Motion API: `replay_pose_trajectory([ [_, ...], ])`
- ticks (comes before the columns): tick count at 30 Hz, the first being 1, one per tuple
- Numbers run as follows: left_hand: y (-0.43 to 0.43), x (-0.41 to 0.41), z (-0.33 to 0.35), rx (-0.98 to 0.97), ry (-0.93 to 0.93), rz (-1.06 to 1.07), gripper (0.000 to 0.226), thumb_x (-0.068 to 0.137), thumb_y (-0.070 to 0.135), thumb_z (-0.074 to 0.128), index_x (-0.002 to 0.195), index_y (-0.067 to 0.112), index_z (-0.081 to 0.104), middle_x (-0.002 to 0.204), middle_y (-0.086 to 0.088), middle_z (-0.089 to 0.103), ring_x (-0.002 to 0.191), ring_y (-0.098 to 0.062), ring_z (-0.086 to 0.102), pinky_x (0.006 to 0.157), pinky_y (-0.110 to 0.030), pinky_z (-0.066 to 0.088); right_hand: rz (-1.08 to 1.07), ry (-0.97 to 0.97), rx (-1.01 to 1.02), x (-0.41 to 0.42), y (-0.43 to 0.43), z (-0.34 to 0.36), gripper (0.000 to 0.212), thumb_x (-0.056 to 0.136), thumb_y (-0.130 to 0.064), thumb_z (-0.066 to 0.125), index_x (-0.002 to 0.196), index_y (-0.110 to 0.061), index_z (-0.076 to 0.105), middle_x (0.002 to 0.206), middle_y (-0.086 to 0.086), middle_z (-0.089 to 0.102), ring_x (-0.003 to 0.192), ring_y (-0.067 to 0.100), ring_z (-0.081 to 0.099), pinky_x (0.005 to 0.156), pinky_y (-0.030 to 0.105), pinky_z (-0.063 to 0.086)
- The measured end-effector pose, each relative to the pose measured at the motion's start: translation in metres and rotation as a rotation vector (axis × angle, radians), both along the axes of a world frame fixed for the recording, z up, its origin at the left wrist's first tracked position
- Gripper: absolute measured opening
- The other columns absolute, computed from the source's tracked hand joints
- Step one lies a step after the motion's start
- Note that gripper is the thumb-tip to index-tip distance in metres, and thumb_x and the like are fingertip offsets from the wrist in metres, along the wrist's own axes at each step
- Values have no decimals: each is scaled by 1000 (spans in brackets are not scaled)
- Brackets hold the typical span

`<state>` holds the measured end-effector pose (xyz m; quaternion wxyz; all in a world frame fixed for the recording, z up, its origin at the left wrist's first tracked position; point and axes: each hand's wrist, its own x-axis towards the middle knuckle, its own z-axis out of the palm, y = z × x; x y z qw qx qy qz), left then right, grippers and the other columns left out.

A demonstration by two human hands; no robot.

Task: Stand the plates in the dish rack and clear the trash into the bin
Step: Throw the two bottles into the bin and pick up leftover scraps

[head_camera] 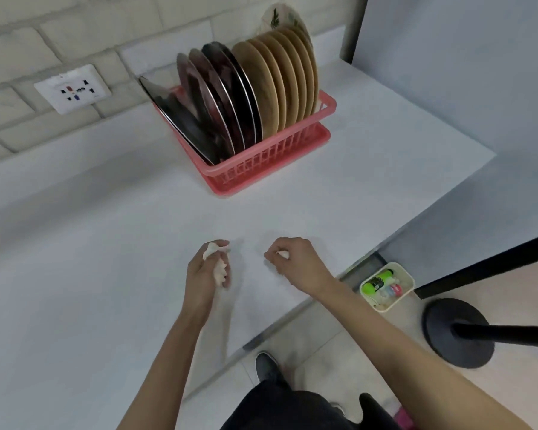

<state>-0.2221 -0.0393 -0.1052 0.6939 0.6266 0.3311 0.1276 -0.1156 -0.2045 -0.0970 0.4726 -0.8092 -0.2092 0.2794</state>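
Two firm squeezes are wanted so nothing drops on the way. The left hand [210,268], forearm stretched forward, fists round a crumpled tissue [219,274] near the worktop's [90,243] front edge. Plates [261,97] stand in the red dish rack [261,164] toward the far edge. The right hand [294,260], fingers curled down, pinches a smaller scrap [282,253]. Both should swing right, past the edge, over the floor bin [401,297].

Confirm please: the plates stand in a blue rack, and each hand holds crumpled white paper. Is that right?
Not fully. The head view shows the rack is pink-red, not blue. The plates do stand in it, and the left hand and the right hand each hold crumpled white paper.
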Motion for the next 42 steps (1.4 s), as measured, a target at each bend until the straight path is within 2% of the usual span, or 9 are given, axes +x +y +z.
replay_pose_trajectory([
  [3, -46, 5, 8, 60, 12, -106, 33, 96, 3, 42, 100, 14, 73, 84, -12, 63, 60, -21, 52, 45, -25, 31, -63, 79, 22, -7, -48, 6, 18, 95, -16, 61, 89, -3, 72, 63, 6, 63, 35, 5, 46, 40, 20, 40],
  [8, -124, 13, 12, 140, 87, -230, 27, 84, -3, 42, 65, 4, 59, 62, -10, 53, 51, -20, 41, 48, -20, 21, -143, 50, 16, -22, -126, 9, 30, 91, -31, 68, 70, -10, 73, 58, 4, 65, 39, 6, 49, 39, 20, 39],
  [10, -150, 18, 13, 127, 74, -285, 25, 84, 5, 43, 60, 5, 52, 60, -13, 44, 49, -18, 35, 48, -20, 19, -196, 40, 34, -29, -155, 9, 47, 93, -29, 67, 47, -20, 57, 45, -10, 53, 37, 5, 45, 44, 14, 34],
  [12, -175, 23, 9, 121, 84, -325, 36, 91, 19, 48, 56, 9, 44, 61, -12, 40, 47, -16, 32, 46, -20, 20, -244, 10, 19, -34, -181, 6, 62, 93, -36, 64, 43, -13, 36, 41, -7, 32, 40, 10, 31, 50, 24, 29],
  [20, -256, 44, -3, 184, 154, -569, 62, 100, 48, 50, 50, 19, 27, 55, -5, 29, 46, -15, 24, 44, -23, 21, -424, 6, -30, -46, -260, -12, 55, 95, -39, 56, 54, -12, 33, 55, 8, 27, 50, 18, 26, 54, 32, 25],
  [28, -313, 80, -15, 239, 131, -791, 49, 102, 37, 48, 62, 10, 54, 49, 1, 33, 42, -11, 27, 42, -20, 22, -652, 121, -32, -35, -312, -33, 54, 102, -41, 44, 57, -11, 40, 53, 2, 35, 45, 12, 29, 50, 27, 29],
  [32, -333, 113, -26, 295, 126, -853, 53, 101, 38, 50, 55, 13, 49, 46, 3, 41, 42, -10, 35, 42, -21, 32, -750, 156, -8, -12, -331, -40, 52, 102, -36, 46, 55, -14, 43, 50, -3, 39, 41, 6, 29, 48, 24, 28],
  [37, -349, 166, -38, 255, 115, -890, 53, 97, 39, 55, 51, 14, 55, 41, 3, 51, 40, -13, 48, 49, -23, 44, -857, 289, 104, 31, -347, -49, 51, 100, -35, 54, 57, -8, 59, 48, 7, 50, 37, 18, 40, 37, 21, 32],
  [42, -369, 223, -65, 180, 255, -871, 53, 97, 37, 55, 68, -7, 60, 37, 13, 46, 38, -4, 49, 44, -13, 38, -944, 272, 28, 77, -356, -67, 64, 95, -45, 57, 42, -15, 42, 39, -4, 38, 35, 9, 31, 41, 21, 29],
])
